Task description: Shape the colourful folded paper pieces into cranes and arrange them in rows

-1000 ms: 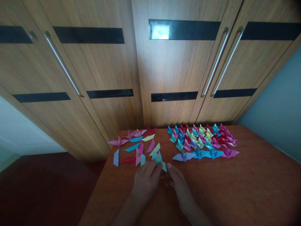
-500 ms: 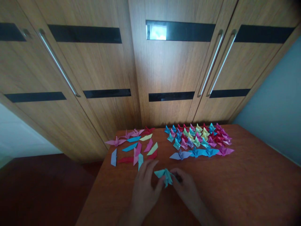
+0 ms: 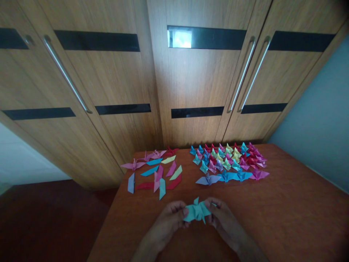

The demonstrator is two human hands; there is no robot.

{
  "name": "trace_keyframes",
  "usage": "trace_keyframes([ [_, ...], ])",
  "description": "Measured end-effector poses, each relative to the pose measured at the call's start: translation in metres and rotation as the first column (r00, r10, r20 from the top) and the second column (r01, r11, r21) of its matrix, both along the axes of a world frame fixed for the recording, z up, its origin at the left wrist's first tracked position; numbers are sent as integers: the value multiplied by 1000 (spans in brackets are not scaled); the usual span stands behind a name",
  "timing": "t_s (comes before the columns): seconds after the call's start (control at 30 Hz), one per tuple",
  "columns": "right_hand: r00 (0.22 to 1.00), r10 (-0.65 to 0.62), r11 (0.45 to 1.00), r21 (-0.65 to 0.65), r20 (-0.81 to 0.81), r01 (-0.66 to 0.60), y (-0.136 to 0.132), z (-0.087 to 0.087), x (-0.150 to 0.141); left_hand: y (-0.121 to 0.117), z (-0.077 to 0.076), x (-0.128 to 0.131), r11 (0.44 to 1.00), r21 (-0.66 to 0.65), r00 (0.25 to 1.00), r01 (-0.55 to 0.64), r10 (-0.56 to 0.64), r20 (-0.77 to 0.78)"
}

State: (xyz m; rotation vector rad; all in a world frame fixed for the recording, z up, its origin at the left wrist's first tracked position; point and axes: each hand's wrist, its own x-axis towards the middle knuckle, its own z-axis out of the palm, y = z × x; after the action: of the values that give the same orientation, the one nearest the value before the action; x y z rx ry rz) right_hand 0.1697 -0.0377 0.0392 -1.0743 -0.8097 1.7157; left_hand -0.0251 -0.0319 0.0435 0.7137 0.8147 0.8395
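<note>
Mint crane (image 3: 198, 212): wing edges pinched by left hand (image 3: 170, 220), right hand (image 3: 223, 220); left table edge (image 3: 113, 207) well apart.

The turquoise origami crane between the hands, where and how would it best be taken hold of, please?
Probably pinch the turquoise origami crane by its wings, one from each side, as the left hand and right hand do: the wings spread broad sideways, whereas the slim tips above and below look easily bent.
</note>
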Motion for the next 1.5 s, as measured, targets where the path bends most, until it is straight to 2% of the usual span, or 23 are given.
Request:
trace_keyframes([
  [0.1,991,-62,995,-82,-116,53,-2,-9,1,-4,-7,7,978,-124,975,-165,181,130],
  [0.2,990,-48,995,-89,-129,37,-3,-14,3,-4,-11,10,962,-175,946,-208,244,214],
  [0.27,1000,7,999,-32,-29,-8,-1,-15,5,-2,-10,9,965,-176,944,-194,232,234],
  [0.37,964,98,984,123,248,-132,7,-11,11,3,-6,7,985,-92,972,-147,161,171],
  [0.47,884,96,926,285,457,-248,15,1,15,8,-1,6,999,17,998,-43,42,47],
  [0.53,828,81,869,367,555,-331,20,11,16,11,1,7,999,34,1000,6,-6,-6],
  [0.67,714,94,744,427,694,-514,22,29,16,18,0,13,1000,-9,999,28,-28,-25],
  [0.73,673,55,724,435,737,-536,19,33,17,20,-2,17,999,-30,1000,21,-22,-14],
  [0.83,625,-15,722,441,780,-533,12,33,23,22,-6,22,999,-44,1000,18,-19,-22],
  [0.9,609,-84,731,465,788,-500,9,30,35,24,-8,23,999,-22,997,35,-36,-64],
  [0.97,582,-205,750,508,787,-424,8,26,55,26,-9,22,999,20,992,40,-38,-122],
  [1.03,510,-364,766,562,779,-312,11,22,86,29,-10,20,998,54,984,23,-13,-176],
  [1.1,381,-550,758,636,743,-147,14,18,127,31,-11,17,996,86,973,-8,28,-228],
  [1.13,285,-636,735,676,717,-59,16,15,149,32,-12,15,994,107,967,-20,47,-252],
  [1.2,23,-723,690,721,690,67,18,8,195,33,-14,11,987,156,955,-42,86,-284],
  [1.23,-104,-716,684,723,691,98,18,3,217,33,-16,9,984,174,952,-49,99,-290],
  [1.27,-191,-676,704,700,712,118,18,-2,237,32,-17,8,981,186,951,-55,108,-291],
  [1.33,-319,-562,740,637,763,218,17,-14,271,32,-20,6,979,192,954,-62,115,-278],
  [1.4,-348,-396,784,510,850,354,18,-27,295,32,-23,6,979,191,958,-67,116,-261],
  [1.5,-293,-258,832,366,921,417,24,-43,312,33,-24,6,980,183,963,-73,118,-244],
])
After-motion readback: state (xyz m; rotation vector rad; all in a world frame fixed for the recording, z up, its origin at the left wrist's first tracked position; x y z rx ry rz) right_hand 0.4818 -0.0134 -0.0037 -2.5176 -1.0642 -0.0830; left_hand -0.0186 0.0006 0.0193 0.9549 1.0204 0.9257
